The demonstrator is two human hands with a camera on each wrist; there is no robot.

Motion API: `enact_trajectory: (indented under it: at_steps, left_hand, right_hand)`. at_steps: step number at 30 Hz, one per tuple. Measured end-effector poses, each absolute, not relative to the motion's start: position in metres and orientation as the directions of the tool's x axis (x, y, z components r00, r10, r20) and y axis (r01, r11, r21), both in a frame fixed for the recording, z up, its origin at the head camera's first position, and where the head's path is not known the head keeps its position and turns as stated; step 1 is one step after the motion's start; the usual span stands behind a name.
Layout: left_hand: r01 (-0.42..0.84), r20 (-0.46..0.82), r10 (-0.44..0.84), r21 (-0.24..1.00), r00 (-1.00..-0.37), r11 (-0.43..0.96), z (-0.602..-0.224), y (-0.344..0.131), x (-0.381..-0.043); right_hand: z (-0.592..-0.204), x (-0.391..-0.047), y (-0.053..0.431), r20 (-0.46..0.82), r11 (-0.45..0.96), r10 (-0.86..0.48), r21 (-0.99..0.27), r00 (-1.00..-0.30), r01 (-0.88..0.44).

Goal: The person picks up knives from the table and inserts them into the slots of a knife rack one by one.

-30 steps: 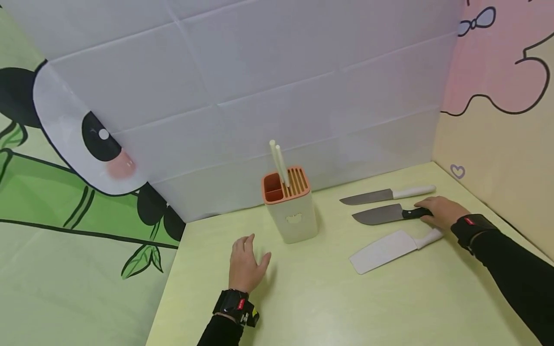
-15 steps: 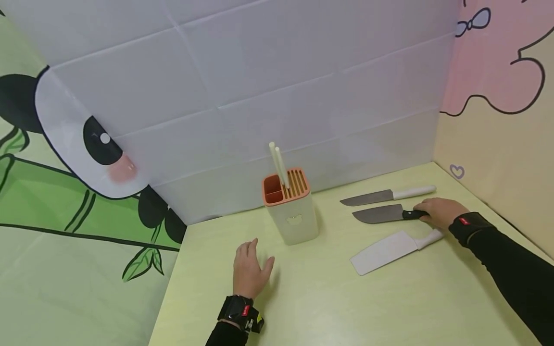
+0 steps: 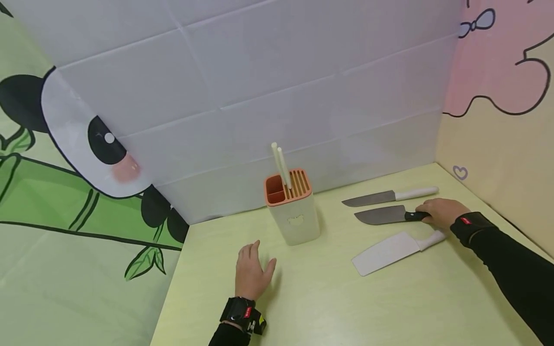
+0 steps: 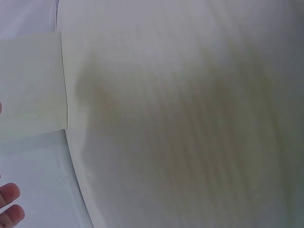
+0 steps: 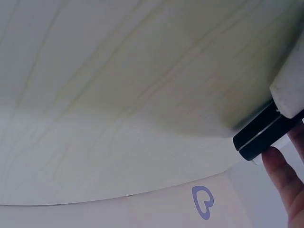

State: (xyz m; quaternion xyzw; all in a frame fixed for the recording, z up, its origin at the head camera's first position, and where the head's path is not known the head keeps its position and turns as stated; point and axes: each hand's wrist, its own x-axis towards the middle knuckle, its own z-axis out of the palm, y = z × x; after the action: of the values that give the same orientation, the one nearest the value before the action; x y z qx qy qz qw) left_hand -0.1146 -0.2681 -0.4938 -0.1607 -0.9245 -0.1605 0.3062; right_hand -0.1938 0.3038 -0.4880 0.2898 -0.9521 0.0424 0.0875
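Note:
My right hand [image 3: 443,213] grips the black handle [image 3: 416,216] of a knife with a wide dark blade [image 3: 381,215], lying at the table's right side. The right wrist view shows the butt of that black handle [image 5: 259,135] by the fingertips, beside the cleaver's white handle [image 5: 290,88]. Behind it lies a narrower dark-bladed knife [image 3: 370,198] with a white handle; in front is a white-handled cleaver [image 3: 386,253]. My left hand [image 3: 252,275] hovers over the table, fingers extended and thumb spread, holding nothing. In the left wrist view only fingertips [image 4: 10,216] show at the left edge.
A cream knife block [image 3: 298,225] with an orange slotted top stands near the back wall; two pale sticks [image 3: 283,166] rise from it. The pale yellow table [image 3: 311,298] meets a white panel behind and a cartoon-printed wall [image 3: 497,158] at the right.
My left hand has shifted slightly to the right and toward me. The right hand stays on the black handle, and the knives lie where they were.

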Motion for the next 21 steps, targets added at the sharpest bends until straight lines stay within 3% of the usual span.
enact_trajectory:
  at_steps: [21]
  left_hand:
    - [0.386,0.583,0.177,0.255,-0.793,0.887,-0.4966,-0.2616,-0.1121]
  right_hand:
    - [-0.4835,-0.1871,0.2972,0.274,0.821,-0.537,-0.049,-0.798,-0.569]
